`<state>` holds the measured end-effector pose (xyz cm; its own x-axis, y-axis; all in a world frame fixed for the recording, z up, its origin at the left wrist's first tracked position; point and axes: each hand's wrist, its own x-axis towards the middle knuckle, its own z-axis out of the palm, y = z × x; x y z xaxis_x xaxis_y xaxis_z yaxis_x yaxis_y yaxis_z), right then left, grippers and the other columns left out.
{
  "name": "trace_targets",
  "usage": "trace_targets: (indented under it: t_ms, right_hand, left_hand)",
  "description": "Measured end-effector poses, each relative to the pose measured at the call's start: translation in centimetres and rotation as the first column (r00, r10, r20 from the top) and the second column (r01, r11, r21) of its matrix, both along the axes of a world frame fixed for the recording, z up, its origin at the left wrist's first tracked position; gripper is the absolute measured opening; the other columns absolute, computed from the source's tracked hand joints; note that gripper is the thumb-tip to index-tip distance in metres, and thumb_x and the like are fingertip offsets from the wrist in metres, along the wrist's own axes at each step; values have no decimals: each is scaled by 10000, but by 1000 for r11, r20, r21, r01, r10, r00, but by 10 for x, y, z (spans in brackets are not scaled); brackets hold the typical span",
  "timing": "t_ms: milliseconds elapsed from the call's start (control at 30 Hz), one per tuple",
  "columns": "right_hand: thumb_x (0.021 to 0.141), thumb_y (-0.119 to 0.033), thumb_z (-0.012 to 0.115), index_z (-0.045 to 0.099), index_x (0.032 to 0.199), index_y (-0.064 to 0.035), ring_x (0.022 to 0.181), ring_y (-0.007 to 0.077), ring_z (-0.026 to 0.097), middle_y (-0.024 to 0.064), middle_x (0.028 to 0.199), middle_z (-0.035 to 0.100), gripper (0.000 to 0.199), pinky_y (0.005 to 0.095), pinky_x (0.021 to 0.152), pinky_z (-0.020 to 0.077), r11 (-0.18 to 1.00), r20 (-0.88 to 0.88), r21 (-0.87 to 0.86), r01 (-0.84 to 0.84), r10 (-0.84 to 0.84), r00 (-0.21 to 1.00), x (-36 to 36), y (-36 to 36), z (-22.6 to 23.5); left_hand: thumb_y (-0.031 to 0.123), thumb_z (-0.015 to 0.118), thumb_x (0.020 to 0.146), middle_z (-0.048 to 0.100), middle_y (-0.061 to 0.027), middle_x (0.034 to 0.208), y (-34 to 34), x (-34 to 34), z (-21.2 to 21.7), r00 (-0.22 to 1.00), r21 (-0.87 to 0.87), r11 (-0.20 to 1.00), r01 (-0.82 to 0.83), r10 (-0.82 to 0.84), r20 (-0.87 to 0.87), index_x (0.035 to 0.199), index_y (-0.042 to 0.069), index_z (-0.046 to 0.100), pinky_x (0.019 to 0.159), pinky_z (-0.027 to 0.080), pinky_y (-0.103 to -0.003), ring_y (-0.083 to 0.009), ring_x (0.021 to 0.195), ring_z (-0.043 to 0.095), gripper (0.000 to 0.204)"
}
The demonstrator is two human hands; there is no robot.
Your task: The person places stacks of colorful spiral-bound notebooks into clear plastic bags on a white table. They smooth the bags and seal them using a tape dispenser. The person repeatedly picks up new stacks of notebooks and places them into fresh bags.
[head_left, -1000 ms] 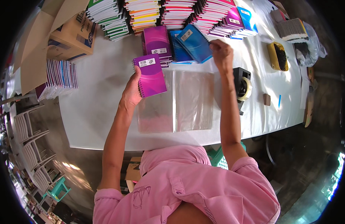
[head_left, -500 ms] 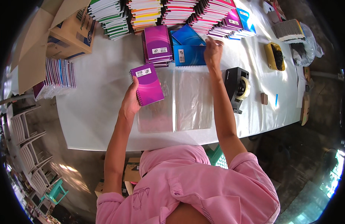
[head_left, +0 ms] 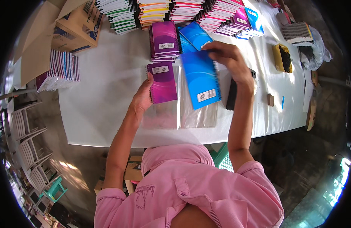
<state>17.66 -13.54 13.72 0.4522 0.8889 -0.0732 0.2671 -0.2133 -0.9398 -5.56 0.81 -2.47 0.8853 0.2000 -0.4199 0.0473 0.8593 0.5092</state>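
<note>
My left hand (head_left: 144, 95) grips a purple spiral notebook (head_left: 163, 83) by its left, wire-bound edge, thumb on the cover. A blue spiral notebook (head_left: 200, 78) hangs from my right hand (head_left: 230, 60), whose fingers pinch it near its upper right corner. Both notebooks are over clear plastic sleeves (head_left: 160, 117) that lie on the table. Beyond the held ones stand a pile of purple notebooks (head_left: 164, 36) and, to its right, more blue notebooks (head_left: 194, 35), the top one lying askew.
Tall notebook stacks (head_left: 186, 9) line the far side of the white table (head_left: 95, 114). Cardboard boxes (head_left: 74, 30) and wrapped notebooks (head_left: 61, 70) stand at left. A black tape dispenser (head_left: 231, 95), partly hidden by my right arm, and a yellow container (head_left: 282, 57) are at right.
My right hand has picked up a blue notebook from the pile and brought it nearer, over the sleeves. The left hand has shifted slightly right with the purple notebook, now more upright.
</note>
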Motion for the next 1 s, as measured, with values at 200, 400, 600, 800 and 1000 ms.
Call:
trace_targets:
  t_ms: [200, 400, 600, 800, 1000]
  right_hand:
    - [841, -25, 665, 680, 1083, -68, 919, 247, 643, 120, 1017, 678, 246, 334, 822, 508, 987, 410, 24, -161, 137, 902, -29, 71, -77]
    - [774, -91, 707, 684, 1099, -105, 1147, 252, 574, 57, 1175, 653, 326, 386, 925, 473, 986, 928, 146, -79, -109, 355, -31, 83, -135]
    - [737, 58, 611, 701, 1027, -60, 1002, 262, 640, 81, 1040, 694, 326, 378, 920, 470, 946, 731, 289, -148, -118, 673, -20, 77, -71]
    - [717, 120, 629, 723, 934, -44, 1045, 274, 590, 85, 989, 698, 288, 368, 904, 480, 661, 340, 423, -620, 519, 784, -31, 121, 3]
    - [634, 199, 514, 688, 942, -9, 1079, 291, 588, 97, 1066, 672, 410, 367, 922, 495, 742, 573, 361, -565, 302, 762, -58, 195, -19]
  left_hand:
    - [475, 730, 796, 577, -101, 1239, -15, -1, 22, 988, -40, 991, -129, 126, -87, 1338, 77, 435, 942, 513, -414, -235, 1120, 592, 734]
    - [355, 767, 799, 591, -108, 1202, 23, -22, 19, 970, 35, 981, -189, 192, -147, 1297, 50, 454, 897, 541, -418, -247, 1091, 608, 663]
    - [683, 571, 785, 568, -131, 1252, 44, -41, 13, 961, 73, 995, -74, 91, -261, 1374, 38, 393, 914, 533, -419, -254, 1120, 596, 891]
    - [836, 376, 726, 549, -106, 1293, 57, -42, -7, 994, 9, 998, 62, -61, -88, 1396, 31, 373, 963, 494, -377, -218, 1155, 559, 1047]
    - [545, 554, 898, 578, -105, 1266, 67, -53, 43, 978, -2, 978, -207, 207, 14, 1355, 59, 446, 951, 500, -389, -222, 1106, 591, 677]
